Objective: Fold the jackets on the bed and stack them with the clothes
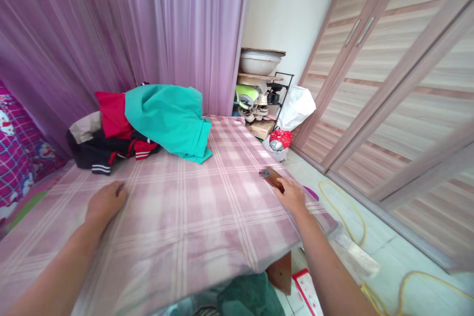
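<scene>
My left hand (106, 201) rests on the pink checked cloth (159, 227) at the left, its fingers curled; whether anything is under them is hidden. At the right edge of the cloth, my right hand (291, 196) has its fingers around the near end of a brown, flat, phone-like object (273, 177). A teal garment (166, 118) lies towards the back, partly over a red garment (114, 114) and a dark garment with striped cuffs (89, 150). Both hands are apart from these clothes.
Purple curtains (177, 24) hang behind the cloth-covered surface. A shoe rack (283, 94) with a basin (261, 61) on top stands at the back, beside a white bag (297, 107). Wooden wardrobe doors (392, 69) line the right. A yellow cable (361, 217) lies on the floor.
</scene>
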The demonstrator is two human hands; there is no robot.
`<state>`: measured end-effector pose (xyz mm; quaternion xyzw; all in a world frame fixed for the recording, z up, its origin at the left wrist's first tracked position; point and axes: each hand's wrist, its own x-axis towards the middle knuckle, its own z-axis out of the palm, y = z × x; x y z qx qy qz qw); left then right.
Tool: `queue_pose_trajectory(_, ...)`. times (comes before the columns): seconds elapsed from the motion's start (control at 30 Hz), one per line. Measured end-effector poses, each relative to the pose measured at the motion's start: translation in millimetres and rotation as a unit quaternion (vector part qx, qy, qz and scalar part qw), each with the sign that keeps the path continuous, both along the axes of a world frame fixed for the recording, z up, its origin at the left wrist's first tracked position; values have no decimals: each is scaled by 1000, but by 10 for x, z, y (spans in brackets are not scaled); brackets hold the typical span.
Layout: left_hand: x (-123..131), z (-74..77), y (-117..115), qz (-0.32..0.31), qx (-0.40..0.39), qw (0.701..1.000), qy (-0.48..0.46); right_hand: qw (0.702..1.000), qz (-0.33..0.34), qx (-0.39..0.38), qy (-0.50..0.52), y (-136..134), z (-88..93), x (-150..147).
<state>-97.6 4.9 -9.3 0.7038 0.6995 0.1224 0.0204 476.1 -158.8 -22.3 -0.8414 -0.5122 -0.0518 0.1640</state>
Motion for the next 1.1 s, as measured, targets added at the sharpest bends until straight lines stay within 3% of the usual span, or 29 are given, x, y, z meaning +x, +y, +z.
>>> queue_pose_trajectory(0.3,162,-79,-370,-9,24,998,50,999,-29,-19,-27,81,47,-146)
queue_pose_trajectory(0.5,182,-32,-402,-13,22,999,45,996,-60,-57,-26,154,153,-270)
queue_pose_trajectory(0.67,169,-45,-398,-11,18,999,40,994,-49,-77,-51,160,185,-288)
queue_pose_trajectory(0.77,172,-48,-401,-4,14,999,44,997,-4,-74,-27,173,241,-121)
queue_pose_trajectory(0.93,172,-31,-406,-15,5,999,36,987,86,-55,123,291,439,401)
queue_pose_trajectory(1.1,136,-68,-378,-15,9,999,40,983,92,-19,157,434,560,779)
